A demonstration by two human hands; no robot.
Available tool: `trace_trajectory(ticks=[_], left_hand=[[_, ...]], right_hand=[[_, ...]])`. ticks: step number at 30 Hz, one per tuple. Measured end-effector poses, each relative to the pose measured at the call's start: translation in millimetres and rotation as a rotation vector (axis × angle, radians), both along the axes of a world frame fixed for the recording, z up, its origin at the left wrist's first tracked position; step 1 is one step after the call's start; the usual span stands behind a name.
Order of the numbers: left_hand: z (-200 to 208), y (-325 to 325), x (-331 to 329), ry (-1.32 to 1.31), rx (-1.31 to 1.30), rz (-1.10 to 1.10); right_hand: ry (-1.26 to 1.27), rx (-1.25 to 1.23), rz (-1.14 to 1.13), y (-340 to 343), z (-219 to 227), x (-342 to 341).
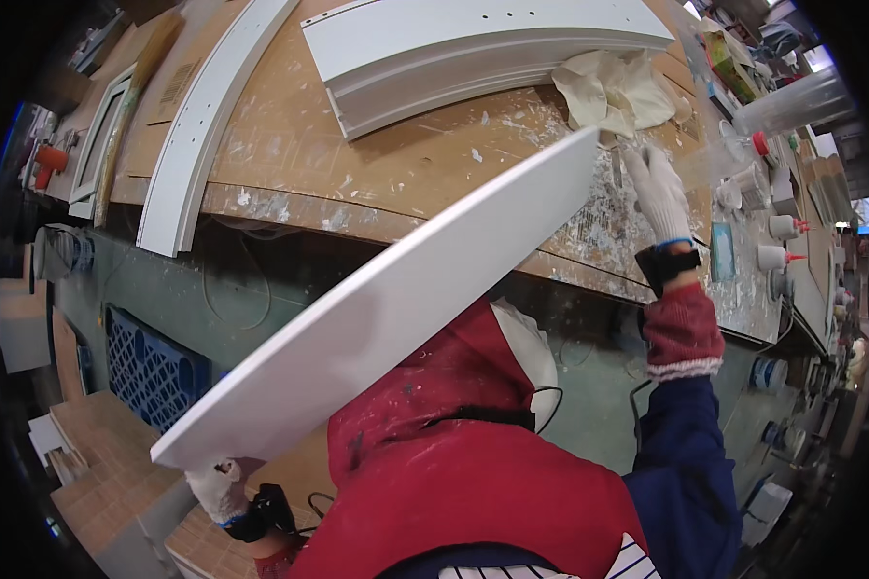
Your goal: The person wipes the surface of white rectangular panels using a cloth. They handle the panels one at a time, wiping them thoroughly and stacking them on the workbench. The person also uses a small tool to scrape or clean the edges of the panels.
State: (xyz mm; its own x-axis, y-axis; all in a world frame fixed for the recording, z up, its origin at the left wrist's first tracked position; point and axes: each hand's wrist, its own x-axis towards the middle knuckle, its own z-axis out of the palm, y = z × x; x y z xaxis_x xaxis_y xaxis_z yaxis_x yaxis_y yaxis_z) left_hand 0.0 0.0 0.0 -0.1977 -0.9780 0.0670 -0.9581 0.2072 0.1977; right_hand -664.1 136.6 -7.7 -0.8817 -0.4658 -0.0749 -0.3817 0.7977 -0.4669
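A long white board (386, 309) slants across the view, from low on the left up to the bench. My left hand (218, 490), in a white knit glove with a hole in it, is closed on the board's lower end; its fingers are partly hidden behind the board. My gloved right hand (660, 198) is over the paint-spattered bench top, just right of the board's far end. Its fingers are stretched out and slightly apart, with nothing plainly held. Beyond the fingertips lies a crumpled cream cloth (616, 92).
Long white profiled panels (492, 58) lie on the cardboard-covered workbench (290, 154), with another white strip (208, 125) at left. White bottles with red caps (772, 258) and a clear cylinder (792, 101) stand right. A blue plastic pallet (154, 367) is on the floor.
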Motion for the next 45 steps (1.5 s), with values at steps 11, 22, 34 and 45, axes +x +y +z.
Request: trace_trajectory(ticks=[11,22,34,45], left_hand=[[53,1,-110,0.810,-0.017,-0.626],[-113,-13,-24,2.289,0.806,0.068],[-100,37,-15,1.660,0.742,0.369],[-113,28,7,1.638,0.699,0.376]], right_hand=[[-1.075,-1.230,-0.468,69,-40,119],[-1.156,-1.297,-0.224,43,-79,149],[-0.189,0.112,0.290,36,-11,175],[0.517,0.131,0.857,50,-62,176]])
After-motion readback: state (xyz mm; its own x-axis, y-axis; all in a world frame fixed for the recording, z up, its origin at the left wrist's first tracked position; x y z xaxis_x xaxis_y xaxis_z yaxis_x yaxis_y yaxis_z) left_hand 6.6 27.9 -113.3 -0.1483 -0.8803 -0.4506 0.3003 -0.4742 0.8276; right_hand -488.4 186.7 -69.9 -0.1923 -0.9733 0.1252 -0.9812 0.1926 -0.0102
